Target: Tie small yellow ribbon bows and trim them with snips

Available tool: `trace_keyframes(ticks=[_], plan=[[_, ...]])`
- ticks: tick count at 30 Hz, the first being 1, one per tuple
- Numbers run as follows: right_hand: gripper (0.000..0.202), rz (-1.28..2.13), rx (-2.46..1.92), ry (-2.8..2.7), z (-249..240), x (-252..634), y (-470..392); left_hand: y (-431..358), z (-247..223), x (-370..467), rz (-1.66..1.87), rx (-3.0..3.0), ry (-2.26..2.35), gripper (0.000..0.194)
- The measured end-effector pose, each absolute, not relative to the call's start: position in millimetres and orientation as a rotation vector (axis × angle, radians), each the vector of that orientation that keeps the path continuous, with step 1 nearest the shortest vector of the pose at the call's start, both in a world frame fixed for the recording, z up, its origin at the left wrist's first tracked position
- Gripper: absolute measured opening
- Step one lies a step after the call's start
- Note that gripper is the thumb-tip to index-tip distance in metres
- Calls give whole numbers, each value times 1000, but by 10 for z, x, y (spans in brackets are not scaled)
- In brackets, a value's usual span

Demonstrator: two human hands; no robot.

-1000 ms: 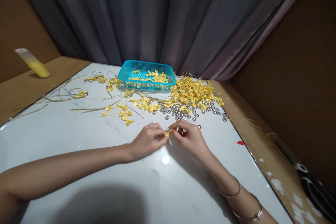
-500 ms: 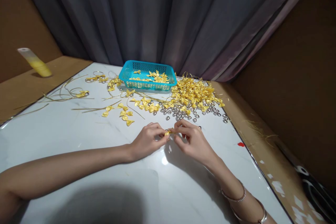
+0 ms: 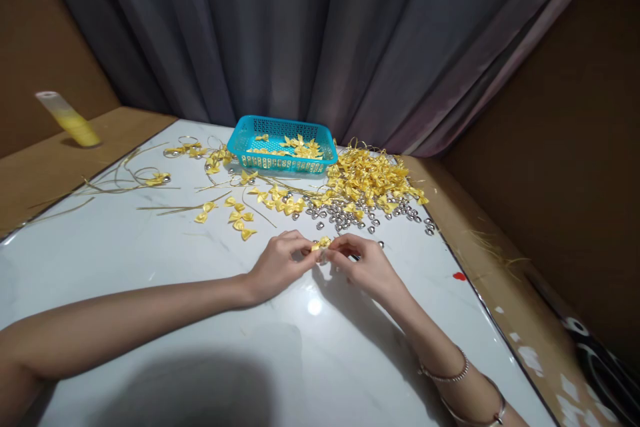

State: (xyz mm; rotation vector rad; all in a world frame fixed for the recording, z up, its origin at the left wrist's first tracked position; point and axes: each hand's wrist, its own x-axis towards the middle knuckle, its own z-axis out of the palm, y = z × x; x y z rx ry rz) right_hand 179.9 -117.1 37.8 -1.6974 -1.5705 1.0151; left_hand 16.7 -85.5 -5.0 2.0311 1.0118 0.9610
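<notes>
Bow [image 3: 324,242] pinched between left hand [image 3: 283,262] and right hand [image 3: 363,265], away from table edges [image 3: 493,320].

We have one view, from wearer's head, facing forward and down across table [image 3: 200,340]. Left hand [image 3: 280,263] and right hand [image 3: 367,267] sit near us, basket [image 3: 285,162] farther, curtain [image 3: 270,33] behind, filling top.

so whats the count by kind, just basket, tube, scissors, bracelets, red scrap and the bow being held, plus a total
blue basket: 1
yellow tube: 1
scissors: 1 pair
bracelets: 2
red scrap: 1
held yellow bow: 1
total: 7
</notes>
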Motion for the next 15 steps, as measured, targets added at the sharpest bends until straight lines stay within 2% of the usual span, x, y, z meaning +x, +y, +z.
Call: trace_keyframes(ticks=[4, 15], plan=[[20, 1079, -1705, -1647, 349, 1765, -1182, -850, -62, 169, 969, 2046, 994, 17], [19, 653, -1662, -2003, 291, 1731, -1234, -859, -81, 161, 998, 2140, 968, 17]])
